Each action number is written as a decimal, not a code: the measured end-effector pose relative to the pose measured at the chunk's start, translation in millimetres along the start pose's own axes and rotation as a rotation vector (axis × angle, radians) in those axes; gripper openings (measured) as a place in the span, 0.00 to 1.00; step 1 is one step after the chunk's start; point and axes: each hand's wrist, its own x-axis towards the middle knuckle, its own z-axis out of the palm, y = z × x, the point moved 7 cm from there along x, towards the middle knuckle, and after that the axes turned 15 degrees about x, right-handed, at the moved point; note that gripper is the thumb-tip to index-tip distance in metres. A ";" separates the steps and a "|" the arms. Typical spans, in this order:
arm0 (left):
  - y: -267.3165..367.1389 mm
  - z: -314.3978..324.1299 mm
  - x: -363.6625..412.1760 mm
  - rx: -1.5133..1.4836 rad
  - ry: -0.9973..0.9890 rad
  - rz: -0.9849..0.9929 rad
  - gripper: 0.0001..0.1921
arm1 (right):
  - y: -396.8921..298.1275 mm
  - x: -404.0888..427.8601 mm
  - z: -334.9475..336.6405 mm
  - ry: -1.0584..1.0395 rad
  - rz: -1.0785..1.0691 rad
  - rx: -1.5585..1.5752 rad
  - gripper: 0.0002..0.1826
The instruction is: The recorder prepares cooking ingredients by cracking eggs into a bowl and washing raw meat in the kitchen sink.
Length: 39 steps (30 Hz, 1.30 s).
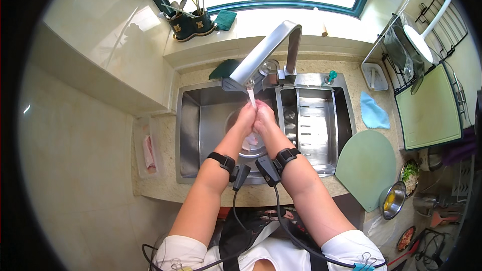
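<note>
My left hand (246,117) and my right hand (264,115) are pressed together under a stream of water (251,97) from the square-necked metal faucet (268,51). Their fingers overlap and face away from me, so whatever might lie between the palms is hidden. Below them, a clear bowl (229,123) rests in the left basin of the steel sink (199,116). Pale pieces (250,142), which look like raw meat or fish, lie in the bowl, partly covered by my wrists.
A slotted steel tray (317,128) sits in the right basin. Right of the sink are a light blue cloth (373,112), a green cutting board (367,165) and a metal bowl with egg yolk (392,200). Leftward stands a plastic container (141,131) holding meat (148,152).
</note>
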 end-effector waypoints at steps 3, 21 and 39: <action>-12.0 -36.5 -5.5 0.263 0.046 0.002 0.12 | 11.0 -36.2 20.8 -0.050 -0.030 -0.260 0.14; 5.0 -20.2 -18.1 -0.081 0.022 -0.095 0.10 | -2.7 -16.8 5.7 -0.012 0.216 -0.276 0.14; -128.7 -112.1 -2.5 1.056 0.235 -0.043 0.32 | -2.6 -53.7 -43.4 0.024 0.288 -0.680 0.30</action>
